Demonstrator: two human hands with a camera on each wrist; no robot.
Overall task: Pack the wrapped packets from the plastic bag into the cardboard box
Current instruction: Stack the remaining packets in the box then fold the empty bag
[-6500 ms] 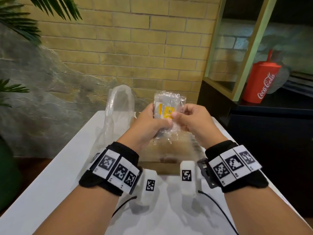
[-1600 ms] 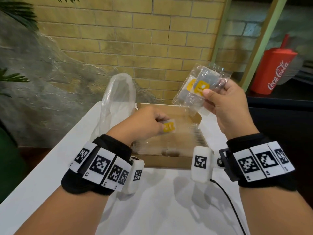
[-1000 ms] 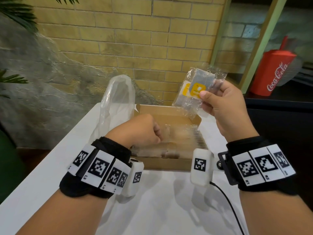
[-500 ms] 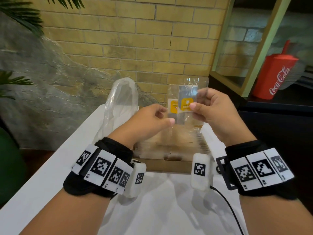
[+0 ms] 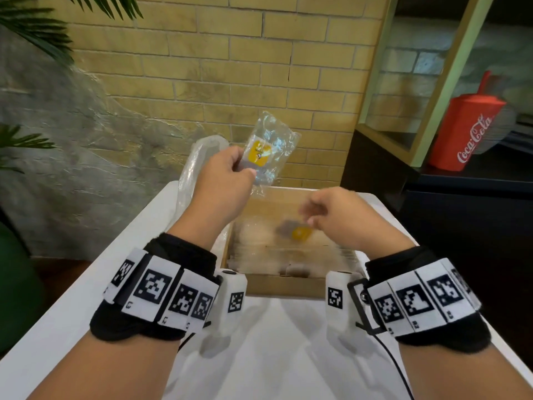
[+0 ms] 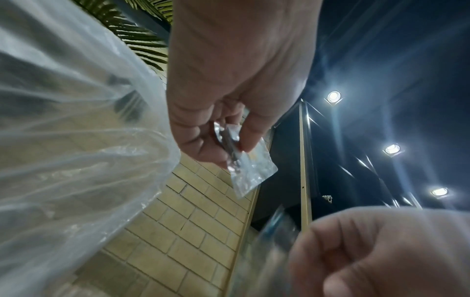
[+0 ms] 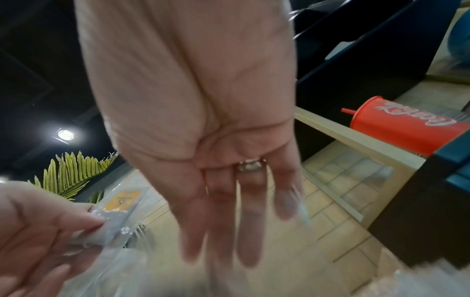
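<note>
My left hand point(image 5: 245, 168) is raised over the far left corner of the cardboard box point(image 5: 288, 284) and pinches a clear wrapped packet point(image 5: 266, 150) with a yellow label. The left wrist view shows thumb and fingers point(image 6: 250, 138) closed on that packet point(image 6: 251, 172). My right hand point(image 5: 314, 217) hovers low over the open box, blurred by motion. Its fingers point(image 7: 198, 231) are straight in the right wrist view. A second yellow-labelled packet point(image 5: 300, 232) is a blur just under them, above several clear packets lying in the box. The plastic bag point(image 5: 196, 168) stands left of the box.
The box and bag sit on a white table point(image 5: 259, 356) against a brick wall. To the right is a dark cabinet with a red Coca-Cola cup point(image 5: 467, 134) on it. Palm leaves point(image 5: 28, 39) hang at the left.
Half a second ago both hands held packets together above the box. My left hand has since lifted one packet up and left, while my right hand dropped towards the box with the other.
</note>
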